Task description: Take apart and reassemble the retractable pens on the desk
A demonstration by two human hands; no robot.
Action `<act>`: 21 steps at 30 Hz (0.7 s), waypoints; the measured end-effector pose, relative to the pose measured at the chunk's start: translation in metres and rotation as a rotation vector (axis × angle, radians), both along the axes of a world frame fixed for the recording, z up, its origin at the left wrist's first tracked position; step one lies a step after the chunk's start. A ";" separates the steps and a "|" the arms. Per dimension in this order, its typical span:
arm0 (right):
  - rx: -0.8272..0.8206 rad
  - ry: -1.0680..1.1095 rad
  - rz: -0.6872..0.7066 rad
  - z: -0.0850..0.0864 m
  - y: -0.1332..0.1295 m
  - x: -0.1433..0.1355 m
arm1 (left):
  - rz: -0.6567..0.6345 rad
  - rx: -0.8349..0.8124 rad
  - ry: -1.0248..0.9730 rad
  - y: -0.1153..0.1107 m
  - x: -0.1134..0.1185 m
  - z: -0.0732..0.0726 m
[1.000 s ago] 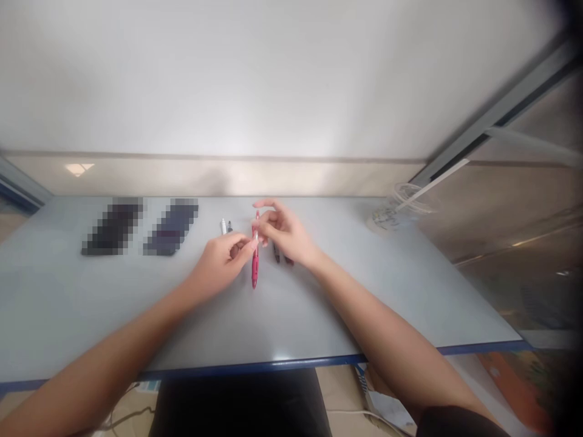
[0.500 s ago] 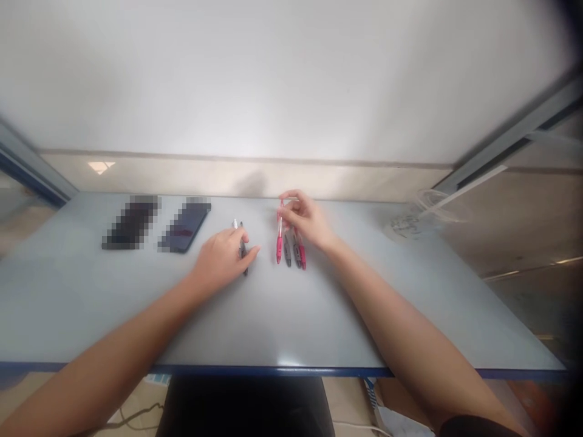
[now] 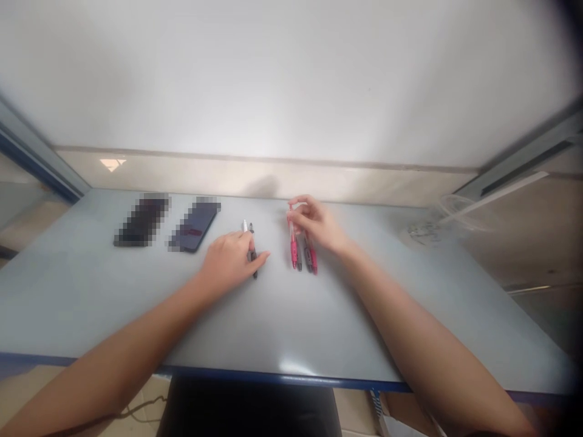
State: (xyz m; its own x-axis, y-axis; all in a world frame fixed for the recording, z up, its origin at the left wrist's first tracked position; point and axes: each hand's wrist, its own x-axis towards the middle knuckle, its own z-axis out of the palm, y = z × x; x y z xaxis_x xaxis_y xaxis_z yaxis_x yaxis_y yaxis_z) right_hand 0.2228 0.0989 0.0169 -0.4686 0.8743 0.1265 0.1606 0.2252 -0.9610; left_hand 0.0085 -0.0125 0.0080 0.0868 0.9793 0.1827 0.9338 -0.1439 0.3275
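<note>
My left hand (image 3: 230, 260) rests on the table with its fingers curled over a pair of pens, one with a white end (image 3: 245, 225) and one dark pen (image 3: 255, 273). Its thumb sticks out to the right across them, and the palm hides their middle. Farther right, my right hand (image 3: 316, 224) pinches a pink pen (image 3: 293, 252) near its upper end between thumb and fingers. Close by that pen lie a grey pen (image 3: 299, 262), a second grey pen (image 3: 308, 258) and another pink pen (image 3: 314, 262), their upper parts covered by the hand.
Two dark phones, one at far left (image 3: 143, 221) and one nearer my left hand (image 3: 199, 226), lie partly pixelated on the pale table (image 3: 273, 328). At right stands a clear plastic container (image 3: 423, 233). A white wall (image 3: 291, 91) closes off the back.
The whole view has shifted, so the table and hands sit slightly farther right. The right hand's pink pen now lies closer to the grey pen beside it. The left hand stays over its pens.
</note>
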 end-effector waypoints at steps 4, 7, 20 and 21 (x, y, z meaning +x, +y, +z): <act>0.019 -0.003 -0.018 0.001 0.002 -0.001 | 0.014 -0.070 0.064 0.002 0.004 -0.003; 0.039 0.004 -0.020 -0.002 0.004 -0.001 | 0.018 -0.088 0.081 0.004 0.006 -0.005; 0.024 0.020 -0.023 -0.013 0.018 0.000 | -0.050 -0.173 -0.158 0.011 0.005 -0.008; 0.024 0.016 -0.023 -0.013 0.019 0.000 | -0.068 -0.162 -0.173 0.012 0.004 -0.009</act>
